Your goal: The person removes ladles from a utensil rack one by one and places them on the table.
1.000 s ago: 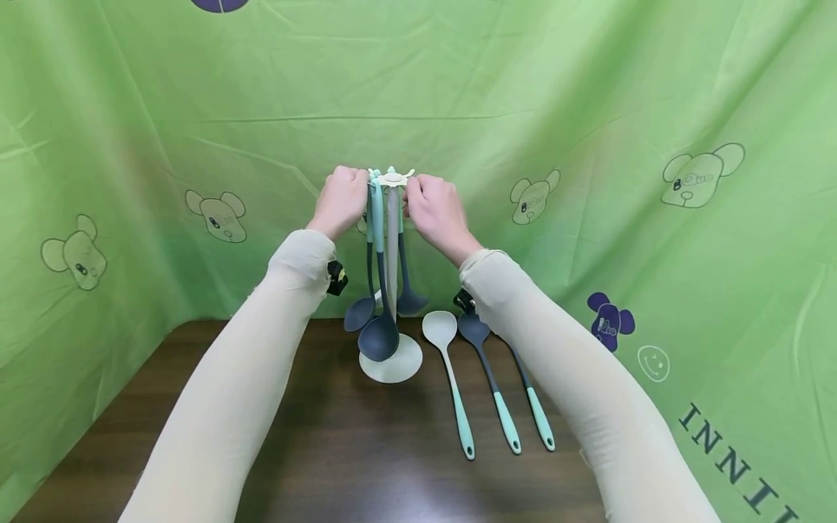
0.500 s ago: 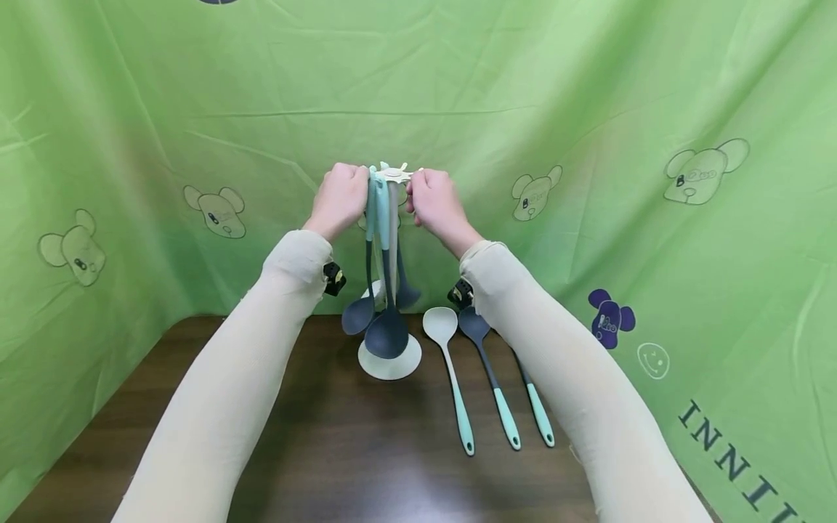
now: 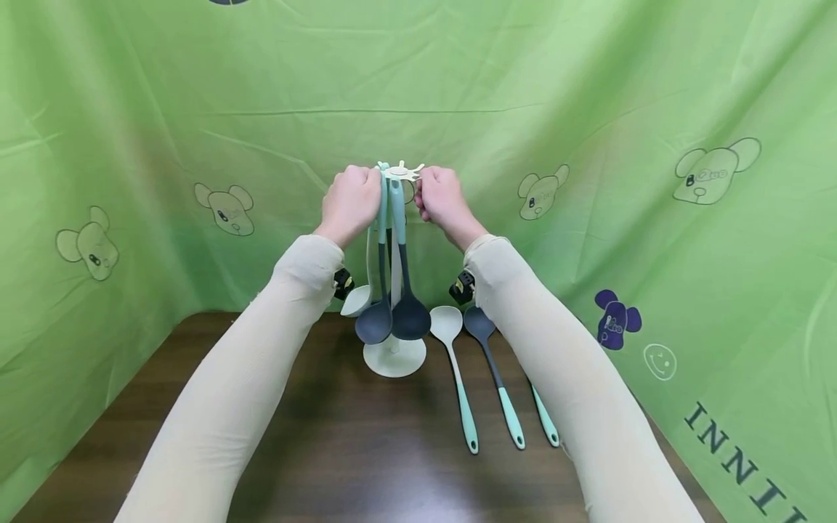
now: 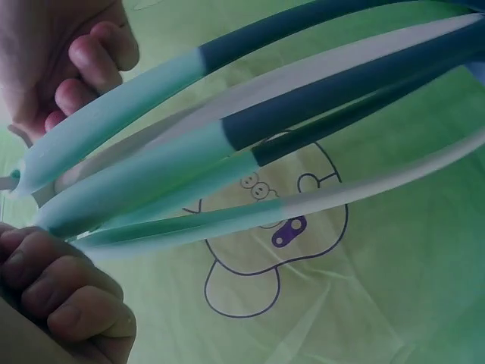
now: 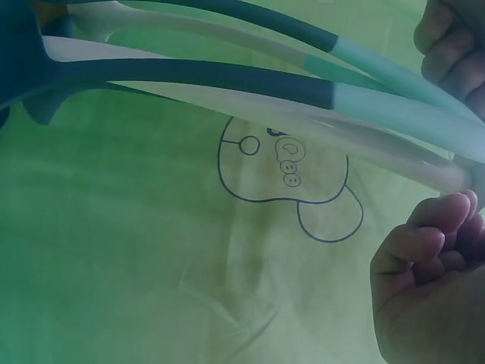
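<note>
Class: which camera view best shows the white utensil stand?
The head view: only it shows the utensil stand from round base to hooked top. Both wrist views catch mainly its pole, partly behind utensil handles, without the base.

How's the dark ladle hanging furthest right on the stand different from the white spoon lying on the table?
The dark ladle hangs from the stand with its bowl down; the white spoon lies on the table. The dark ladle's bowl is blue-grey, while the white spoon's head is white. Both have mint-green handles.
</note>
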{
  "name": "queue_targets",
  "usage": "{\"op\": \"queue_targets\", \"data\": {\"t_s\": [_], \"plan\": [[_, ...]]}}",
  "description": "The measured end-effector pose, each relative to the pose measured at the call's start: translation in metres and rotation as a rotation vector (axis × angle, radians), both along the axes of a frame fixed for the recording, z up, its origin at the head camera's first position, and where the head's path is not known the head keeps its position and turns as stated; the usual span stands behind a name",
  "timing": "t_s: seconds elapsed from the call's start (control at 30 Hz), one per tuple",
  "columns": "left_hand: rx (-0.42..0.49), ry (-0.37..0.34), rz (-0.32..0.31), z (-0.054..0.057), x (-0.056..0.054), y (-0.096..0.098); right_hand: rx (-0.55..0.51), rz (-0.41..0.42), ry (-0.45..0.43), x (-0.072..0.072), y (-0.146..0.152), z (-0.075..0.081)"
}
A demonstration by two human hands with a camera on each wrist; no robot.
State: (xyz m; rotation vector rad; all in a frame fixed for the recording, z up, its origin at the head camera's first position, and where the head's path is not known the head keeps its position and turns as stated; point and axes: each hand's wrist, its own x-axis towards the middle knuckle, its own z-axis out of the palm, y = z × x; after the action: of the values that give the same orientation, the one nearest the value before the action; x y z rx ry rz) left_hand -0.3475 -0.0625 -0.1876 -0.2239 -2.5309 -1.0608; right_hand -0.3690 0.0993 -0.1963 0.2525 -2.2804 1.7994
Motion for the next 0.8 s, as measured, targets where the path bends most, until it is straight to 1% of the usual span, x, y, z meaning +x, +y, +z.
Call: {"op": "queue_targets", "data": {"t_s": [0.17, 0.23, 0.3, 0.4, 0.47, 0.63, 0.73, 0.8], "plan": [[-0.039, 0.044, 0.046, -0.007, 0.001, 0.000, 0.004, 0.007, 0.022, 0.000, 0.000, -0.003], [-0.036, 0.082, 0.050, -0.012, 0.004, -0.001, -0.001, 0.011, 0.032, 0.001, -0.002, -0.004], [-0.040, 0.125, 0.035, -0.019, 0.007, -0.003, -0.010, 0.009, 0.044, 0.001, -0.004, -0.004], [-0.059, 0.178, 0.004, -0.035, 0.016, -0.008, -0.018, 0.020, 0.068, 0.001, -0.010, -0.005], [-0.104, 0.200, -0.005, -0.047, 0.022, -0.010, -0.021, 0.031, 0.086, 0.000, -0.014, -0.005], [-0.221, 0.238, 0.011, -0.079, 0.034, -0.008, -0.043, 0.055, 0.100, -0.001, -0.022, -0.007], [-0.255, 0.271, 0.019, -0.090, 0.038, -0.003, -0.051, 0.061, 0.095, -0.001, -0.023, -0.009], [-0.260, 0.299, 0.020, -0.094, 0.040, 0.000, -0.049, 0.057, 0.106, 0.000, -0.023, -0.008]]}}
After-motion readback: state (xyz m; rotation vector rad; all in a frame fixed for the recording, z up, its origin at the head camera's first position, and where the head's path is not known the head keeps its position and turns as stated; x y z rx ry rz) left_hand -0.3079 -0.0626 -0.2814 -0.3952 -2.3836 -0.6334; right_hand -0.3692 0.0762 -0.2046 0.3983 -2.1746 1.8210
